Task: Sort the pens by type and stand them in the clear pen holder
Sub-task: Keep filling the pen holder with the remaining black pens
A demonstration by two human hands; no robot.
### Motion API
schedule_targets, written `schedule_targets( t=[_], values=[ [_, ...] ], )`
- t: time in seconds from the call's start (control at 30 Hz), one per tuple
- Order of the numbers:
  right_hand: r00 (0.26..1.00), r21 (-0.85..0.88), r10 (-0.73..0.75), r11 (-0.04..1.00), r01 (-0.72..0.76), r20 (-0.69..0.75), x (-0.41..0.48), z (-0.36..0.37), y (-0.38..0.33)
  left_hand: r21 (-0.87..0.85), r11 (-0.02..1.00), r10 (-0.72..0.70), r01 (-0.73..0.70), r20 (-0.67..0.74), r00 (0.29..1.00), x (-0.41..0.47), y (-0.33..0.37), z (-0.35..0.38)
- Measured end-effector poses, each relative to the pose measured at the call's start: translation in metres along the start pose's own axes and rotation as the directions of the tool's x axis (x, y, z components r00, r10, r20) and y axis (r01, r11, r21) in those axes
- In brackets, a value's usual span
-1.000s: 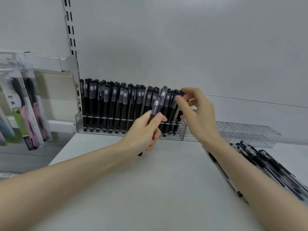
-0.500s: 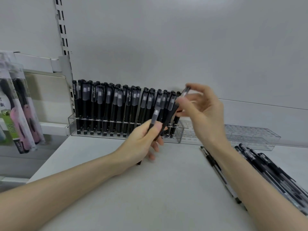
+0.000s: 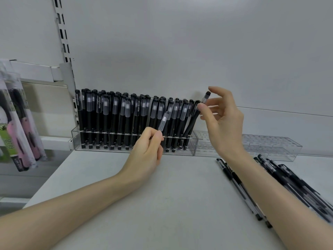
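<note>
Pinching one tilted black pen (image 3: 192, 122) between my right hand (image 3: 222, 123) thumb and forefinger, tip inside clear pen holder (image 3: 76, 141). My left hand (image 3: 146, 152) fingers grip second pen (image 3: 163, 122) before holder. Loose pens (image 3: 288, 179) lie on shelf (image 3: 162, 204).

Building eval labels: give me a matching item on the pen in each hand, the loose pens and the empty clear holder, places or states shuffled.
1. frosted-cap pen in left hand
2. black-topped pen in right hand
3. loose pens
4. empty clear holder

A. flat on the shelf
B. tilted, top pinched
C. at the back, right of the standing row
D. cap up, before the standing row

Pairs: 1-D, 2-B, 3-A, 4-C
</note>
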State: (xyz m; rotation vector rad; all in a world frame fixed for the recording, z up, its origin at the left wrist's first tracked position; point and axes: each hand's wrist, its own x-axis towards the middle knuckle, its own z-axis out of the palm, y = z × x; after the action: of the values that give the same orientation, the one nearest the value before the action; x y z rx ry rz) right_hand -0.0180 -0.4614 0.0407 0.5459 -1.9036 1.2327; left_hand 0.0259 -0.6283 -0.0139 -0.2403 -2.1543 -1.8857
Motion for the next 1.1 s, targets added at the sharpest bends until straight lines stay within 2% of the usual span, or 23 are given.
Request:
schedule_targets(
  t=[0.2,0.3,0.4,0.47,0.53,0.57,0.63,0.73,0.8,0.87,0.93,0.97,1.03,1.1],
  values=[
    [0.984,-0.114,0.071,0.992,-0.053,0.164,0.004,0.008,0.006,-0.017,0.998,0.052,-0.052,-0.028,0.998,0.001,-0.002,0.001],
    [0.984,-0.193,0.007,0.981,0.029,0.180,0.003,0.010,0.006,-0.029,0.998,0.060,-0.061,-0.025,0.998,0.002,-0.004,0.000],
    [0.993,-0.252,0.005,0.967,0.025,0.121,0.002,0.008,0.002,-0.035,0.993,0.116,-0.115,0.004,0.993,0.001,-0.002,0.001],
    [0.990,-0.105,0.079,0.992,-0.066,0.116,-0.001,0.005,-0.006,-0.014,0.987,0.158,-0.158,0.036,0.987,0.000,-0.001,0.002],
    [0.951,0.142,0.178,0.966,-0.218,0.253,-0.004,0.003,-0.015,-0.005,0.985,0.172,-0.172,0.077,0.982,-0.001,-0.002,0.003],
    [0.927,0.218,0.183,0.940,-0.263,0.328,-0.007,0.003,-0.018,-0.012,0.986,0.167,-0.167,0.102,0.981,-0.001,-0.003,0.004],
    [0.902,0.288,0.162,0.912,-0.292,0.399,-0.012,0.003,-0.017,-0.030,0.988,0.152,-0.149,0.154,0.976,-0.003,-0.003,0.005],
    [0.895,0.363,0.175,0.869,-0.336,0.410,-0.016,0.004,-0.016,-0.050,0.993,0.119,-0.111,0.218,0.969,-0.004,-0.002,0.006],
    [0.902,0.400,0.187,0.847,-0.349,0.390,-0.017,0.004,-0.016,-0.034,0.992,0.129,-0.124,0.252,0.959,-0.003,-0.002,0.005],
    [0.931,0.409,0.192,0.857,-0.313,0.311,-0.014,0.002,-0.018,0.060,0.975,0.190,-0.212,0.256,0.948,-0.002,-0.004,0.004],
    [0.971,0.357,0.164,0.909,-0.217,0.172,-0.007,-0.005,-0.016,0.232,0.924,0.257,-0.304,0.212,0.943,0.000,-0.008,-0.002],
    [0.985,0.315,0.143,0.934,-0.168,0.101,-0.004,-0.010,-0.014,0.354,0.866,0.304,-0.355,0.191,0.933,0.001,-0.010,-0.007],
    [0.994,0.246,0.105,0.964,-0.097,-0.020,0.001,-0.017,-0.010,0.615,0.637,0.442,-0.465,0.203,0.874,0.004,-0.014,-0.015],
    [0.993,0.201,0.076,0.978,-0.056,-0.091,0.002,-0.020,-0.004,0.748,0.425,0.496,-0.510,0.279,0.822,0.005,-0.019,-0.017]
  ],
)
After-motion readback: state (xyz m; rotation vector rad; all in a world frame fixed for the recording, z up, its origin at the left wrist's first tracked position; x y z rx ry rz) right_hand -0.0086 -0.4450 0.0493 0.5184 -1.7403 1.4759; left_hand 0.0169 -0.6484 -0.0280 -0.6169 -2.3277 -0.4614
